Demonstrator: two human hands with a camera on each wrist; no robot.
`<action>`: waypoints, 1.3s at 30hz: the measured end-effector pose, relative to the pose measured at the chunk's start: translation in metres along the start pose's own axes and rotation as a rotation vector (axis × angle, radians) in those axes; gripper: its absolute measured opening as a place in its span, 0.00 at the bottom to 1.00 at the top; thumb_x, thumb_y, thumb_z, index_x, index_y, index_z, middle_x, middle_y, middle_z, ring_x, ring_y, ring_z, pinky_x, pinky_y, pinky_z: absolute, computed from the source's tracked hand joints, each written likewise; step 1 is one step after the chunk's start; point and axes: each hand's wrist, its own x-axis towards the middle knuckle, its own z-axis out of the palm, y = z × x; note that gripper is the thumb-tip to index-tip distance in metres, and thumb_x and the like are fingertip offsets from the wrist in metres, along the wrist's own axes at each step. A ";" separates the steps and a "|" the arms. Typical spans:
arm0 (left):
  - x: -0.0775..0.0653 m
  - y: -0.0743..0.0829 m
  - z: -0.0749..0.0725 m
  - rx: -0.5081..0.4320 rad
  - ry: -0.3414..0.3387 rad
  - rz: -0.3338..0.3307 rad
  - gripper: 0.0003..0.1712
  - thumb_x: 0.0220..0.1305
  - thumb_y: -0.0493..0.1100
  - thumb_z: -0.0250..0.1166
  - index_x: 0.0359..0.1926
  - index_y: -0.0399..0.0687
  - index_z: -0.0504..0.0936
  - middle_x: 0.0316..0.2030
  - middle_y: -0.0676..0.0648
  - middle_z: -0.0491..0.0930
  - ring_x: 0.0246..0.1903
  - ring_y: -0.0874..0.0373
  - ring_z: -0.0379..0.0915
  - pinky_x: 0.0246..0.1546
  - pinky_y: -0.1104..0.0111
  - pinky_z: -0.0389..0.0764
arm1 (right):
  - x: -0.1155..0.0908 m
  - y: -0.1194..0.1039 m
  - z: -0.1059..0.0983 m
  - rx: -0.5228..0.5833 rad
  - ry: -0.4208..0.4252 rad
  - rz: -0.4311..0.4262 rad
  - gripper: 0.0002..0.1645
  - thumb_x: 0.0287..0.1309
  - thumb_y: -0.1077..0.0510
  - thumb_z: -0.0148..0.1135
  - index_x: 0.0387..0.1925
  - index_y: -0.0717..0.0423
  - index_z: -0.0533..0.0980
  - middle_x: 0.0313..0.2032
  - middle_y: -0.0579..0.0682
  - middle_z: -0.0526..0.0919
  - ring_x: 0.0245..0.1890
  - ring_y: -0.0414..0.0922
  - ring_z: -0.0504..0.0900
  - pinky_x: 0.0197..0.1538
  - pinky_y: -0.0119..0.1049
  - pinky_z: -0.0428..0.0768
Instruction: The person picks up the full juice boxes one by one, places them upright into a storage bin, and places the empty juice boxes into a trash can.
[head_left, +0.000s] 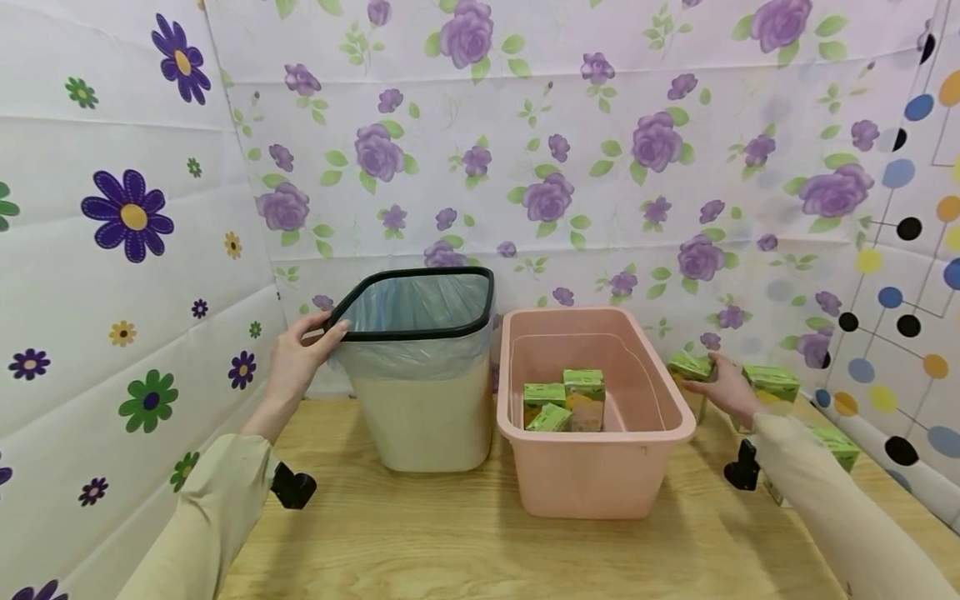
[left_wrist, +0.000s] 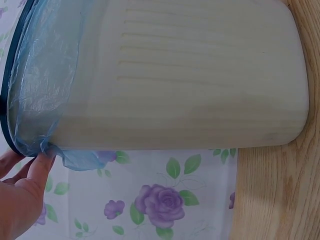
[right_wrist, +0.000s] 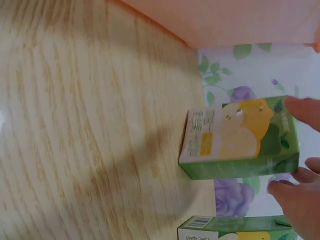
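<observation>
My left hand [head_left: 296,358] grips the black rim of a cream trash can [head_left: 423,421] at its left corner. A thin blue bag [left_wrist: 47,75] lines the can and folds over its outside, with the fingertips right at its edge in the left wrist view. To the right of the pink tub, my right hand [head_left: 731,390] pinches the top end of a green and yellow drink carton [right_wrist: 240,137]. Thumb and fingers lie on opposite sides of the carton, which stands upright close to the back wall.
Between the hands stands the pink tub [head_left: 588,479], with several similar cartons [head_left: 585,398] inside. Another carton [head_left: 772,383] stands right of my right hand, and one more [head_left: 836,446] is partly hidden behind the forearm. Patterned sheets [head_left: 547,200] enclose the wooden table [head_left: 420,542].
</observation>
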 end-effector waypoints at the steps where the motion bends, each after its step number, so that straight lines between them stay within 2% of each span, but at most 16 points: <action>1: 0.000 0.000 0.000 0.004 0.001 0.001 0.37 0.59 0.57 0.60 0.61 0.37 0.66 0.57 0.40 0.66 0.51 0.48 0.66 0.44 0.67 0.72 | -0.001 0.000 0.000 -0.016 0.018 -0.015 0.51 0.57 0.54 0.60 0.62 0.79 0.39 0.57 0.80 0.49 0.54 0.71 0.55 0.50 0.62 0.60; 5: -0.001 -0.001 0.000 0.007 0.002 0.002 0.37 0.59 0.57 0.59 0.61 0.37 0.66 0.57 0.40 0.66 0.51 0.47 0.66 0.44 0.66 0.72 | -0.003 0.000 0.002 -0.087 0.108 -0.092 0.39 0.57 0.59 0.58 0.57 0.83 0.53 0.50 0.80 0.61 0.46 0.69 0.65 0.44 0.59 0.67; 8: -0.001 0.000 0.000 0.001 -0.002 0.002 0.37 0.59 0.57 0.59 0.61 0.37 0.65 0.58 0.40 0.65 0.51 0.47 0.65 0.45 0.64 0.72 | -0.005 -0.001 0.003 -0.117 0.152 -0.135 0.31 0.57 0.62 0.58 0.53 0.82 0.61 0.45 0.77 0.67 0.41 0.65 0.69 0.40 0.55 0.70; 12: -0.001 0.000 0.000 -0.001 -0.006 0.005 0.37 0.59 0.57 0.59 0.61 0.37 0.65 0.58 0.40 0.64 0.52 0.48 0.65 0.47 0.62 0.70 | -0.007 -0.002 0.003 -0.117 0.188 -0.171 0.28 0.55 0.64 0.60 0.50 0.82 0.65 0.41 0.75 0.70 0.37 0.62 0.72 0.37 0.53 0.72; 18: -0.001 0.001 0.000 0.006 -0.002 0.009 0.37 0.59 0.57 0.59 0.61 0.37 0.65 0.58 0.40 0.64 0.51 0.48 0.65 0.46 0.62 0.71 | -0.007 -0.010 -0.001 -0.100 0.206 -0.195 0.28 0.54 0.63 0.62 0.49 0.82 0.66 0.40 0.74 0.72 0.37 0.61 0.73 0.36 0.51 0.74; 26: -0.001 0.001 -0.002 0.017 0.004 0.020 0.37 0.59 0.57 0.59 0.61 0.37 0.66 0.56 0.39 0.66 0.49 0.48 0.67 0.42 0.69 0.72 | -0.011 -0.031 -0.019 -0.083 0.163 -0.182 0.30 0.58 0.58 0.59 0.53 0.79 0.65 0.44 0.73 0.71 0.39 0.61 0.72 0.32 0.45 0.75; 30: -0.001 0.000 -0.002 0.020 -0.004 0.013 0.37 0.58 0.58 0.59 0.61 0.37 0.66 0.57 0.39 0.65 0.50 0.48 0.66 0.44 0.65 0.72 | -0.014 -0.042 -0.031 -0.097 0.165 -0.179 0.29 0.59 0.57 0.58 0.53 0.77 0.66 0.43 0.73 0.72 0.39 0.62 0.72 0.30 0.44 0.76; 39: -0.001 0.001 -0.001 0.021 -0.010 0.019 0.37 0.59 0.57 0.59 0.61 0.36 0.65 0.58 0.39 0.64 0.51 0.47 0.65 0.45 0.63 0.71 | -0.032 -0.076 -0.070 -0.066 0.143 -0.137 0.36 0.60 0.47 0.55 0.59 0.71 0.62 0.53 0.74 0.64 0.49 0.66 0.65 0.43 0.59 0.68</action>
